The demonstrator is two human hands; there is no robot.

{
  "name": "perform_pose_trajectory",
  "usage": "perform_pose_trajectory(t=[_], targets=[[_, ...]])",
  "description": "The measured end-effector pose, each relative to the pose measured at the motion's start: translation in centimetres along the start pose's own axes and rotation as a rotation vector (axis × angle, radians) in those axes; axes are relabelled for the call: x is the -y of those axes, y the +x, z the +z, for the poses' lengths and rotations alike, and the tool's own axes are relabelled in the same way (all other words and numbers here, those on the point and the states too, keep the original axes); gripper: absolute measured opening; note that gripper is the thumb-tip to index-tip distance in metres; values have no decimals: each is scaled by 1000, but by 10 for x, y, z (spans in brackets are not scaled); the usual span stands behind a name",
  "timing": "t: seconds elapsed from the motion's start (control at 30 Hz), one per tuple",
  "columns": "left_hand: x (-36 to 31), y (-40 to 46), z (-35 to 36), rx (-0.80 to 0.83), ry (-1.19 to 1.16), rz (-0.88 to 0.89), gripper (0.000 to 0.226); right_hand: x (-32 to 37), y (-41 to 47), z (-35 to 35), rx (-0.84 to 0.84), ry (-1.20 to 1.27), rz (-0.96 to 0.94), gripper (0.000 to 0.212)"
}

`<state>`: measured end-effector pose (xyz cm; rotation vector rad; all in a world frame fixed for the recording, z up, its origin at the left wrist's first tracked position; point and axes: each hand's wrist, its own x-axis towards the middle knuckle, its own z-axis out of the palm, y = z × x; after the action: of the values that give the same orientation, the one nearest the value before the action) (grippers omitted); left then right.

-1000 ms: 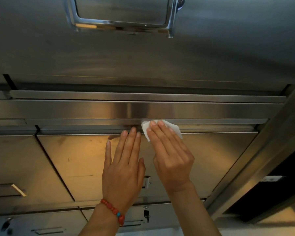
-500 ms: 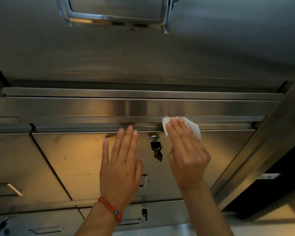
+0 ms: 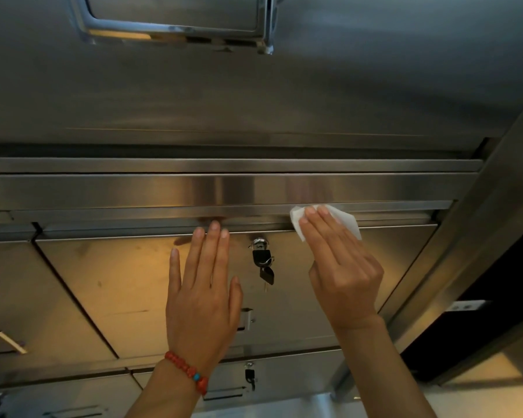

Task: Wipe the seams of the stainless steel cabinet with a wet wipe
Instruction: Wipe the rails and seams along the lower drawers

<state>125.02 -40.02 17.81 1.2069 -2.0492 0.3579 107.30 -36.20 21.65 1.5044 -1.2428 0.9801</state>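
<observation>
The stainless steel cabinet [image 3: 109,291] fills the view, with a horizontal seam [image 3: 163,227] running above a door. With straight fingers, my right hand [image 3: 341,267] presses a white wet wipe [image 3: 344,220] against that seam, right of the door's lock. My left hand [image 3: 203,294], with a red bead bracelet at the wrist, lies flat on the door, its fingertips reaching the seam. The wipe's lower part is hidden under my fingers.
A lock with black keys [image 3: 263,260] hangs between my hands. A second key [image 3: 249,377] sits in the door below. A recessed chrome handle [image 3: 175,28] is on the panel above. A steel post [image 3: 477,236] bounds the right; a dark opening [image 3: 477,321] lies beyond it.
My right hand has slid the wipe to the right along the seam, uncovering the lock and keys. My left hand has stayed flat on the door.
</observation>
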Motion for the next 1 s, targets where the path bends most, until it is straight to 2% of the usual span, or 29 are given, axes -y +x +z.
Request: perform_pose_trajectory(t=[0.13, 0.27, 0.33, 0.53, 0.73, 1.0], targets=[[1, 1, 1, -8, 12, 5, 59, 2, -3, 2, -47, -26, 119, 19], [-2, 0, 0, -26, 6, -2, 57, 20, 1, 9, -54, 28, 72, 26], [-2, 0, 0, -23, 7, -2, 57, 15, -1, 8, -40, 37, 54, 23], [-2, 0, 0, -31, 17, -1, 57, -2, -9, 1, -47, -42, 179, 18], [-4, 0, 1, -41, 11, -25, 57, -1, -7, 3, -21, 0, 63, 17], [-4, 1, 2, -52, 20, -14, 57, -16, -9, -3, -39, -31, 81, 23]])
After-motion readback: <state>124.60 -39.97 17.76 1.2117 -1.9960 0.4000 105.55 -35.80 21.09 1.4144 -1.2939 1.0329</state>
